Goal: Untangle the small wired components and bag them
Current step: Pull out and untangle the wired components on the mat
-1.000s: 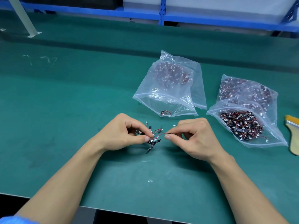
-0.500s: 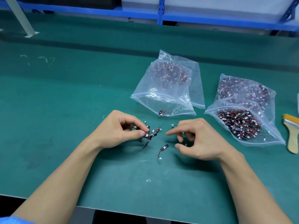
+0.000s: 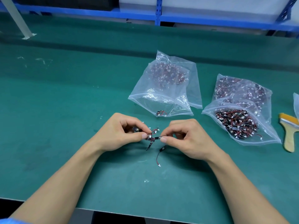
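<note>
- Electronics assembly workshop, factory-type bench.
- Wide green mat (image 3: pixel 64 110) over the work surface, scuffed, with white marks.
- Blue steel racking (image 3: pixel 210 21) along the far edge.
- Clear plastic bags (image 3: pixel 161 101) right of centre, packed with wired components (image 3: pixel 234 122) in bulk.
- Wooden-handled brush (image 3: pixel 289 136) at right.

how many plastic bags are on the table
4 clearly: nearly empty bag centre, filled bag behind it, open full bag at right, second filled bag behind that. A plastic sliver at the right edge may be a fifth; overlaps may hide more.
</note>
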The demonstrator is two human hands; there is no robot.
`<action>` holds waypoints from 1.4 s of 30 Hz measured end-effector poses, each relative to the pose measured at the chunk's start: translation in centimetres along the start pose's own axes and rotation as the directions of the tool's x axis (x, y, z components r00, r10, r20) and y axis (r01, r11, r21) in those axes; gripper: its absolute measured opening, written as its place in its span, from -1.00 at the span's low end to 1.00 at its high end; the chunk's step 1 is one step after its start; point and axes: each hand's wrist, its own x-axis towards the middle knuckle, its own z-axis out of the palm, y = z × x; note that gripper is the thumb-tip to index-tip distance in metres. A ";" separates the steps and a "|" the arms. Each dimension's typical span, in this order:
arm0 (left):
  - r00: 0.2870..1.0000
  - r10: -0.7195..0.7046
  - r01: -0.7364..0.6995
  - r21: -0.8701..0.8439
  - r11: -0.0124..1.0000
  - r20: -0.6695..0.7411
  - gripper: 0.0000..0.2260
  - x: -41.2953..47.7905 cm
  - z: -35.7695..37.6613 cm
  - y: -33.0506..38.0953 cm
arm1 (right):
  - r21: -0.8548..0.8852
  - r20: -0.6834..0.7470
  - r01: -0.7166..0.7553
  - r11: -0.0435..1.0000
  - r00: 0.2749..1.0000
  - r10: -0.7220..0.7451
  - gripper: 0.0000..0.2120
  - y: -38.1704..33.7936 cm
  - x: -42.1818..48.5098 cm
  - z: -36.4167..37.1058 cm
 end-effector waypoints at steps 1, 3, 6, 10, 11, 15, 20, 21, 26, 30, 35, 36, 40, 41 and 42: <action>1.000 -0.004 0.004 -0.003 1.000 -0.002 -0.91 0.0 0.0 0.0 | 0.013 0.000 -0.001 1.000 1.000 0.001 -0.95 -0.1 0.0 -0.2; 1.000 -0.004 0.004 -0.008 1.000 -0.005 -0.89 0.0 0.0 0.0 | 0.025 -0.006 -0.008 1.000 1.000 0.008 -0.95 -0.3 -0.1 -0.4; 1.000 -0.003 0.003 -0.018 1.000 -0.004 -0.88 0.0 0.1 0.0 | 0.011 -0.052 -0.016 1.000 0.999 0.016 -0.93 -0.4 0.0 -0.4; 1.000 -0.002 0.002 -0.018 1.000 0.007 -0.88 0.1 0.2 -0.2 | 0.030 -0.067 -0.016 0.999 0.998 0.018 -0.87 -0.5 -0.1 -0.2; 1.000 -0.004 0.004 -0.027 1.000 0.008 -0.88 0.2 0.2 -0.2 | 0.045 -0.066 -0.013 0.999 0.998 0.016 -0.86 -0.6 -0.2 -0.2; 1.000 -0.012 0.012 -0.020 1.000 -0.001 -0.89 0.2 0.1 -0.5 | 0.064 -0.067 -0.018 0.998 0.998 0.023 -0.88 -0.4 -0.2 -0.2; 1.000 0.002 -0.002 -0.031 1.000 -0.007 -0.90 0.2 0.3 -0.6 | 0.022 -0.047 -0.031 0.999 0.998 0.032 -0.90 -0.2 -0.2 -0.2; 1.000 0.004 -0.005 -0.038 0.999 -0.010 -0.90 0.2 0.3 -0.5 | 0.008 -0.034 -0.024 1.000 0.999 0.024 -0.90 -0.3 -0.2 -0.1; 1.000 -0.001 -0.001 -0.042 0.999 -0.028 -0.90 0.2 0.5 -0.3 | 0.013 0.080 -0.048 0.999 0.996 0.047 -0.85 -0.4 -0.2 0.1; 0.997 0.029 -0.034 -0.072 0.997 -0.067 -0.90 0.1 0.6 0.0 | 0.009 0.034 -0.097 0.995 0.995 0.097 -0.74 -0.2 -0.2 0.2; 0.993 0.053 -0.066 -0.129 0.989 -0.103 -0.92 0.1 0.7 0.3 | 0.010 0.045 -0.107 0.994 0.993 0.107 -0.79 -0.3 -0.2 1.4; 0.992 0.055 -0.070 -0.129 0.989 -0.113 -0.92 0.1 0.7 0.3 | 0.031 0.036 -0.129 0.991 0.991 0.128 -0.75 -0.2 -0.2 1.6; 0.988 0.055 -0.073 -0.124 0.990 -0.145 -0.92 0.3 0.8 0.4 | 0.120 0.023 -0.166 0.979 0.986 0.165 -0.93 -0.5 0.1 2.1; 0.988 0.053 -0.072 -0.129 0.989 -0.147 -0.92 0.3 0.8 0.4 | 0.140 0.016 -0.173 0.975 0.985 0.173 -0.86 -0.4 0.2 2.0; 0.988 0.051 -0.071 -0.135 0.988 -0.147 -0.92 0.3 0.8 0.4 | 0.167 0.015 -0.184 0.969 0.983 0.184 -0.81 -0.4 0.2 2.0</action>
